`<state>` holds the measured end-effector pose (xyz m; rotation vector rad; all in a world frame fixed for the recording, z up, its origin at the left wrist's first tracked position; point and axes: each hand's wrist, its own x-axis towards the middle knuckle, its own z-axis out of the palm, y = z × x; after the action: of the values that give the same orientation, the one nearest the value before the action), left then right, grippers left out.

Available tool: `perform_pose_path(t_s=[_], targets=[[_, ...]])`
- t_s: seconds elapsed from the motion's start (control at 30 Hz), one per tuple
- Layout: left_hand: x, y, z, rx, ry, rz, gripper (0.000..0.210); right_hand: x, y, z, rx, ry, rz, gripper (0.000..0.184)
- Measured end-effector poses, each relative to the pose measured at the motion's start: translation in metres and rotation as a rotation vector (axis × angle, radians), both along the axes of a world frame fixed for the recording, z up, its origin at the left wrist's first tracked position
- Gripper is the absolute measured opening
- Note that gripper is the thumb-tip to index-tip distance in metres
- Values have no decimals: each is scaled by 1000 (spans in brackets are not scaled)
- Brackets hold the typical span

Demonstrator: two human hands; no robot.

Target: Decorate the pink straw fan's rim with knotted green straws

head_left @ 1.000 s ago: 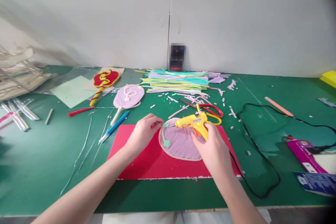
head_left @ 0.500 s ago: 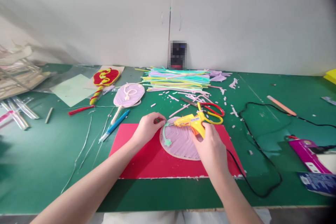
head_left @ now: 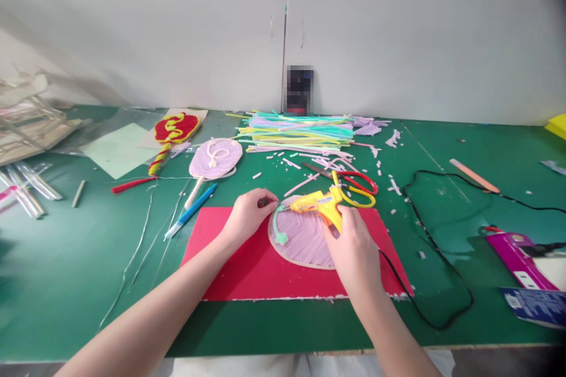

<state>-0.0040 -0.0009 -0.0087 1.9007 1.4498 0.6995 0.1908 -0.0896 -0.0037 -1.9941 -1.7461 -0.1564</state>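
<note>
My right hand (head_left: 356,247) is wrapped around the handle of a yellow hot glue gun (head_left: 319,202), which points left. Its nozzle meets the upper end of a curved green pipe cleaner (head_left: 276,224) that finishes in a small star-like shape lower down. Under both lies a round disc (head_left: 305,242) covered in lilac pipe cleaners, resting on a red board (head_left: 234,274). At the disc's upper left edge, my left hand (head_left: 251,212) is closed in a pinch at the green pipe cleaner's top end; the fingertips partly hide what they grip.
Scissors (head_left: 357,181) lie just behind the glue gun. A pile of pastel pipe cleaners (head_left: 300,129) lies farther back. On the left are a lilac fan (head_left: 212,166), a red-and-yellow fan (head_left: 177,128) and a blue pen (head_left: 194,207). The black cord (head_left: 442,253) loops at right near a magenta power strip (head_left: 515,256).
The glue gun has shifted very slightly left, its nozzle staying at the green pipe cleaner. My left hand keeps its pinch in nearly the same place.
</note>
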Motion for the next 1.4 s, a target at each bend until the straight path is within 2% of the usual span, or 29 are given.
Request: perform_pose_path(t_s=[0.6, 1.4], targets=[[0, 0, 1, -12, -1, 2, 11, 3, -2, -5, 37, -11, 13, 23], [1, 0, 3, -20, -3, 3, 10, 3, -1, -4, 7, 24, 11, 21]])
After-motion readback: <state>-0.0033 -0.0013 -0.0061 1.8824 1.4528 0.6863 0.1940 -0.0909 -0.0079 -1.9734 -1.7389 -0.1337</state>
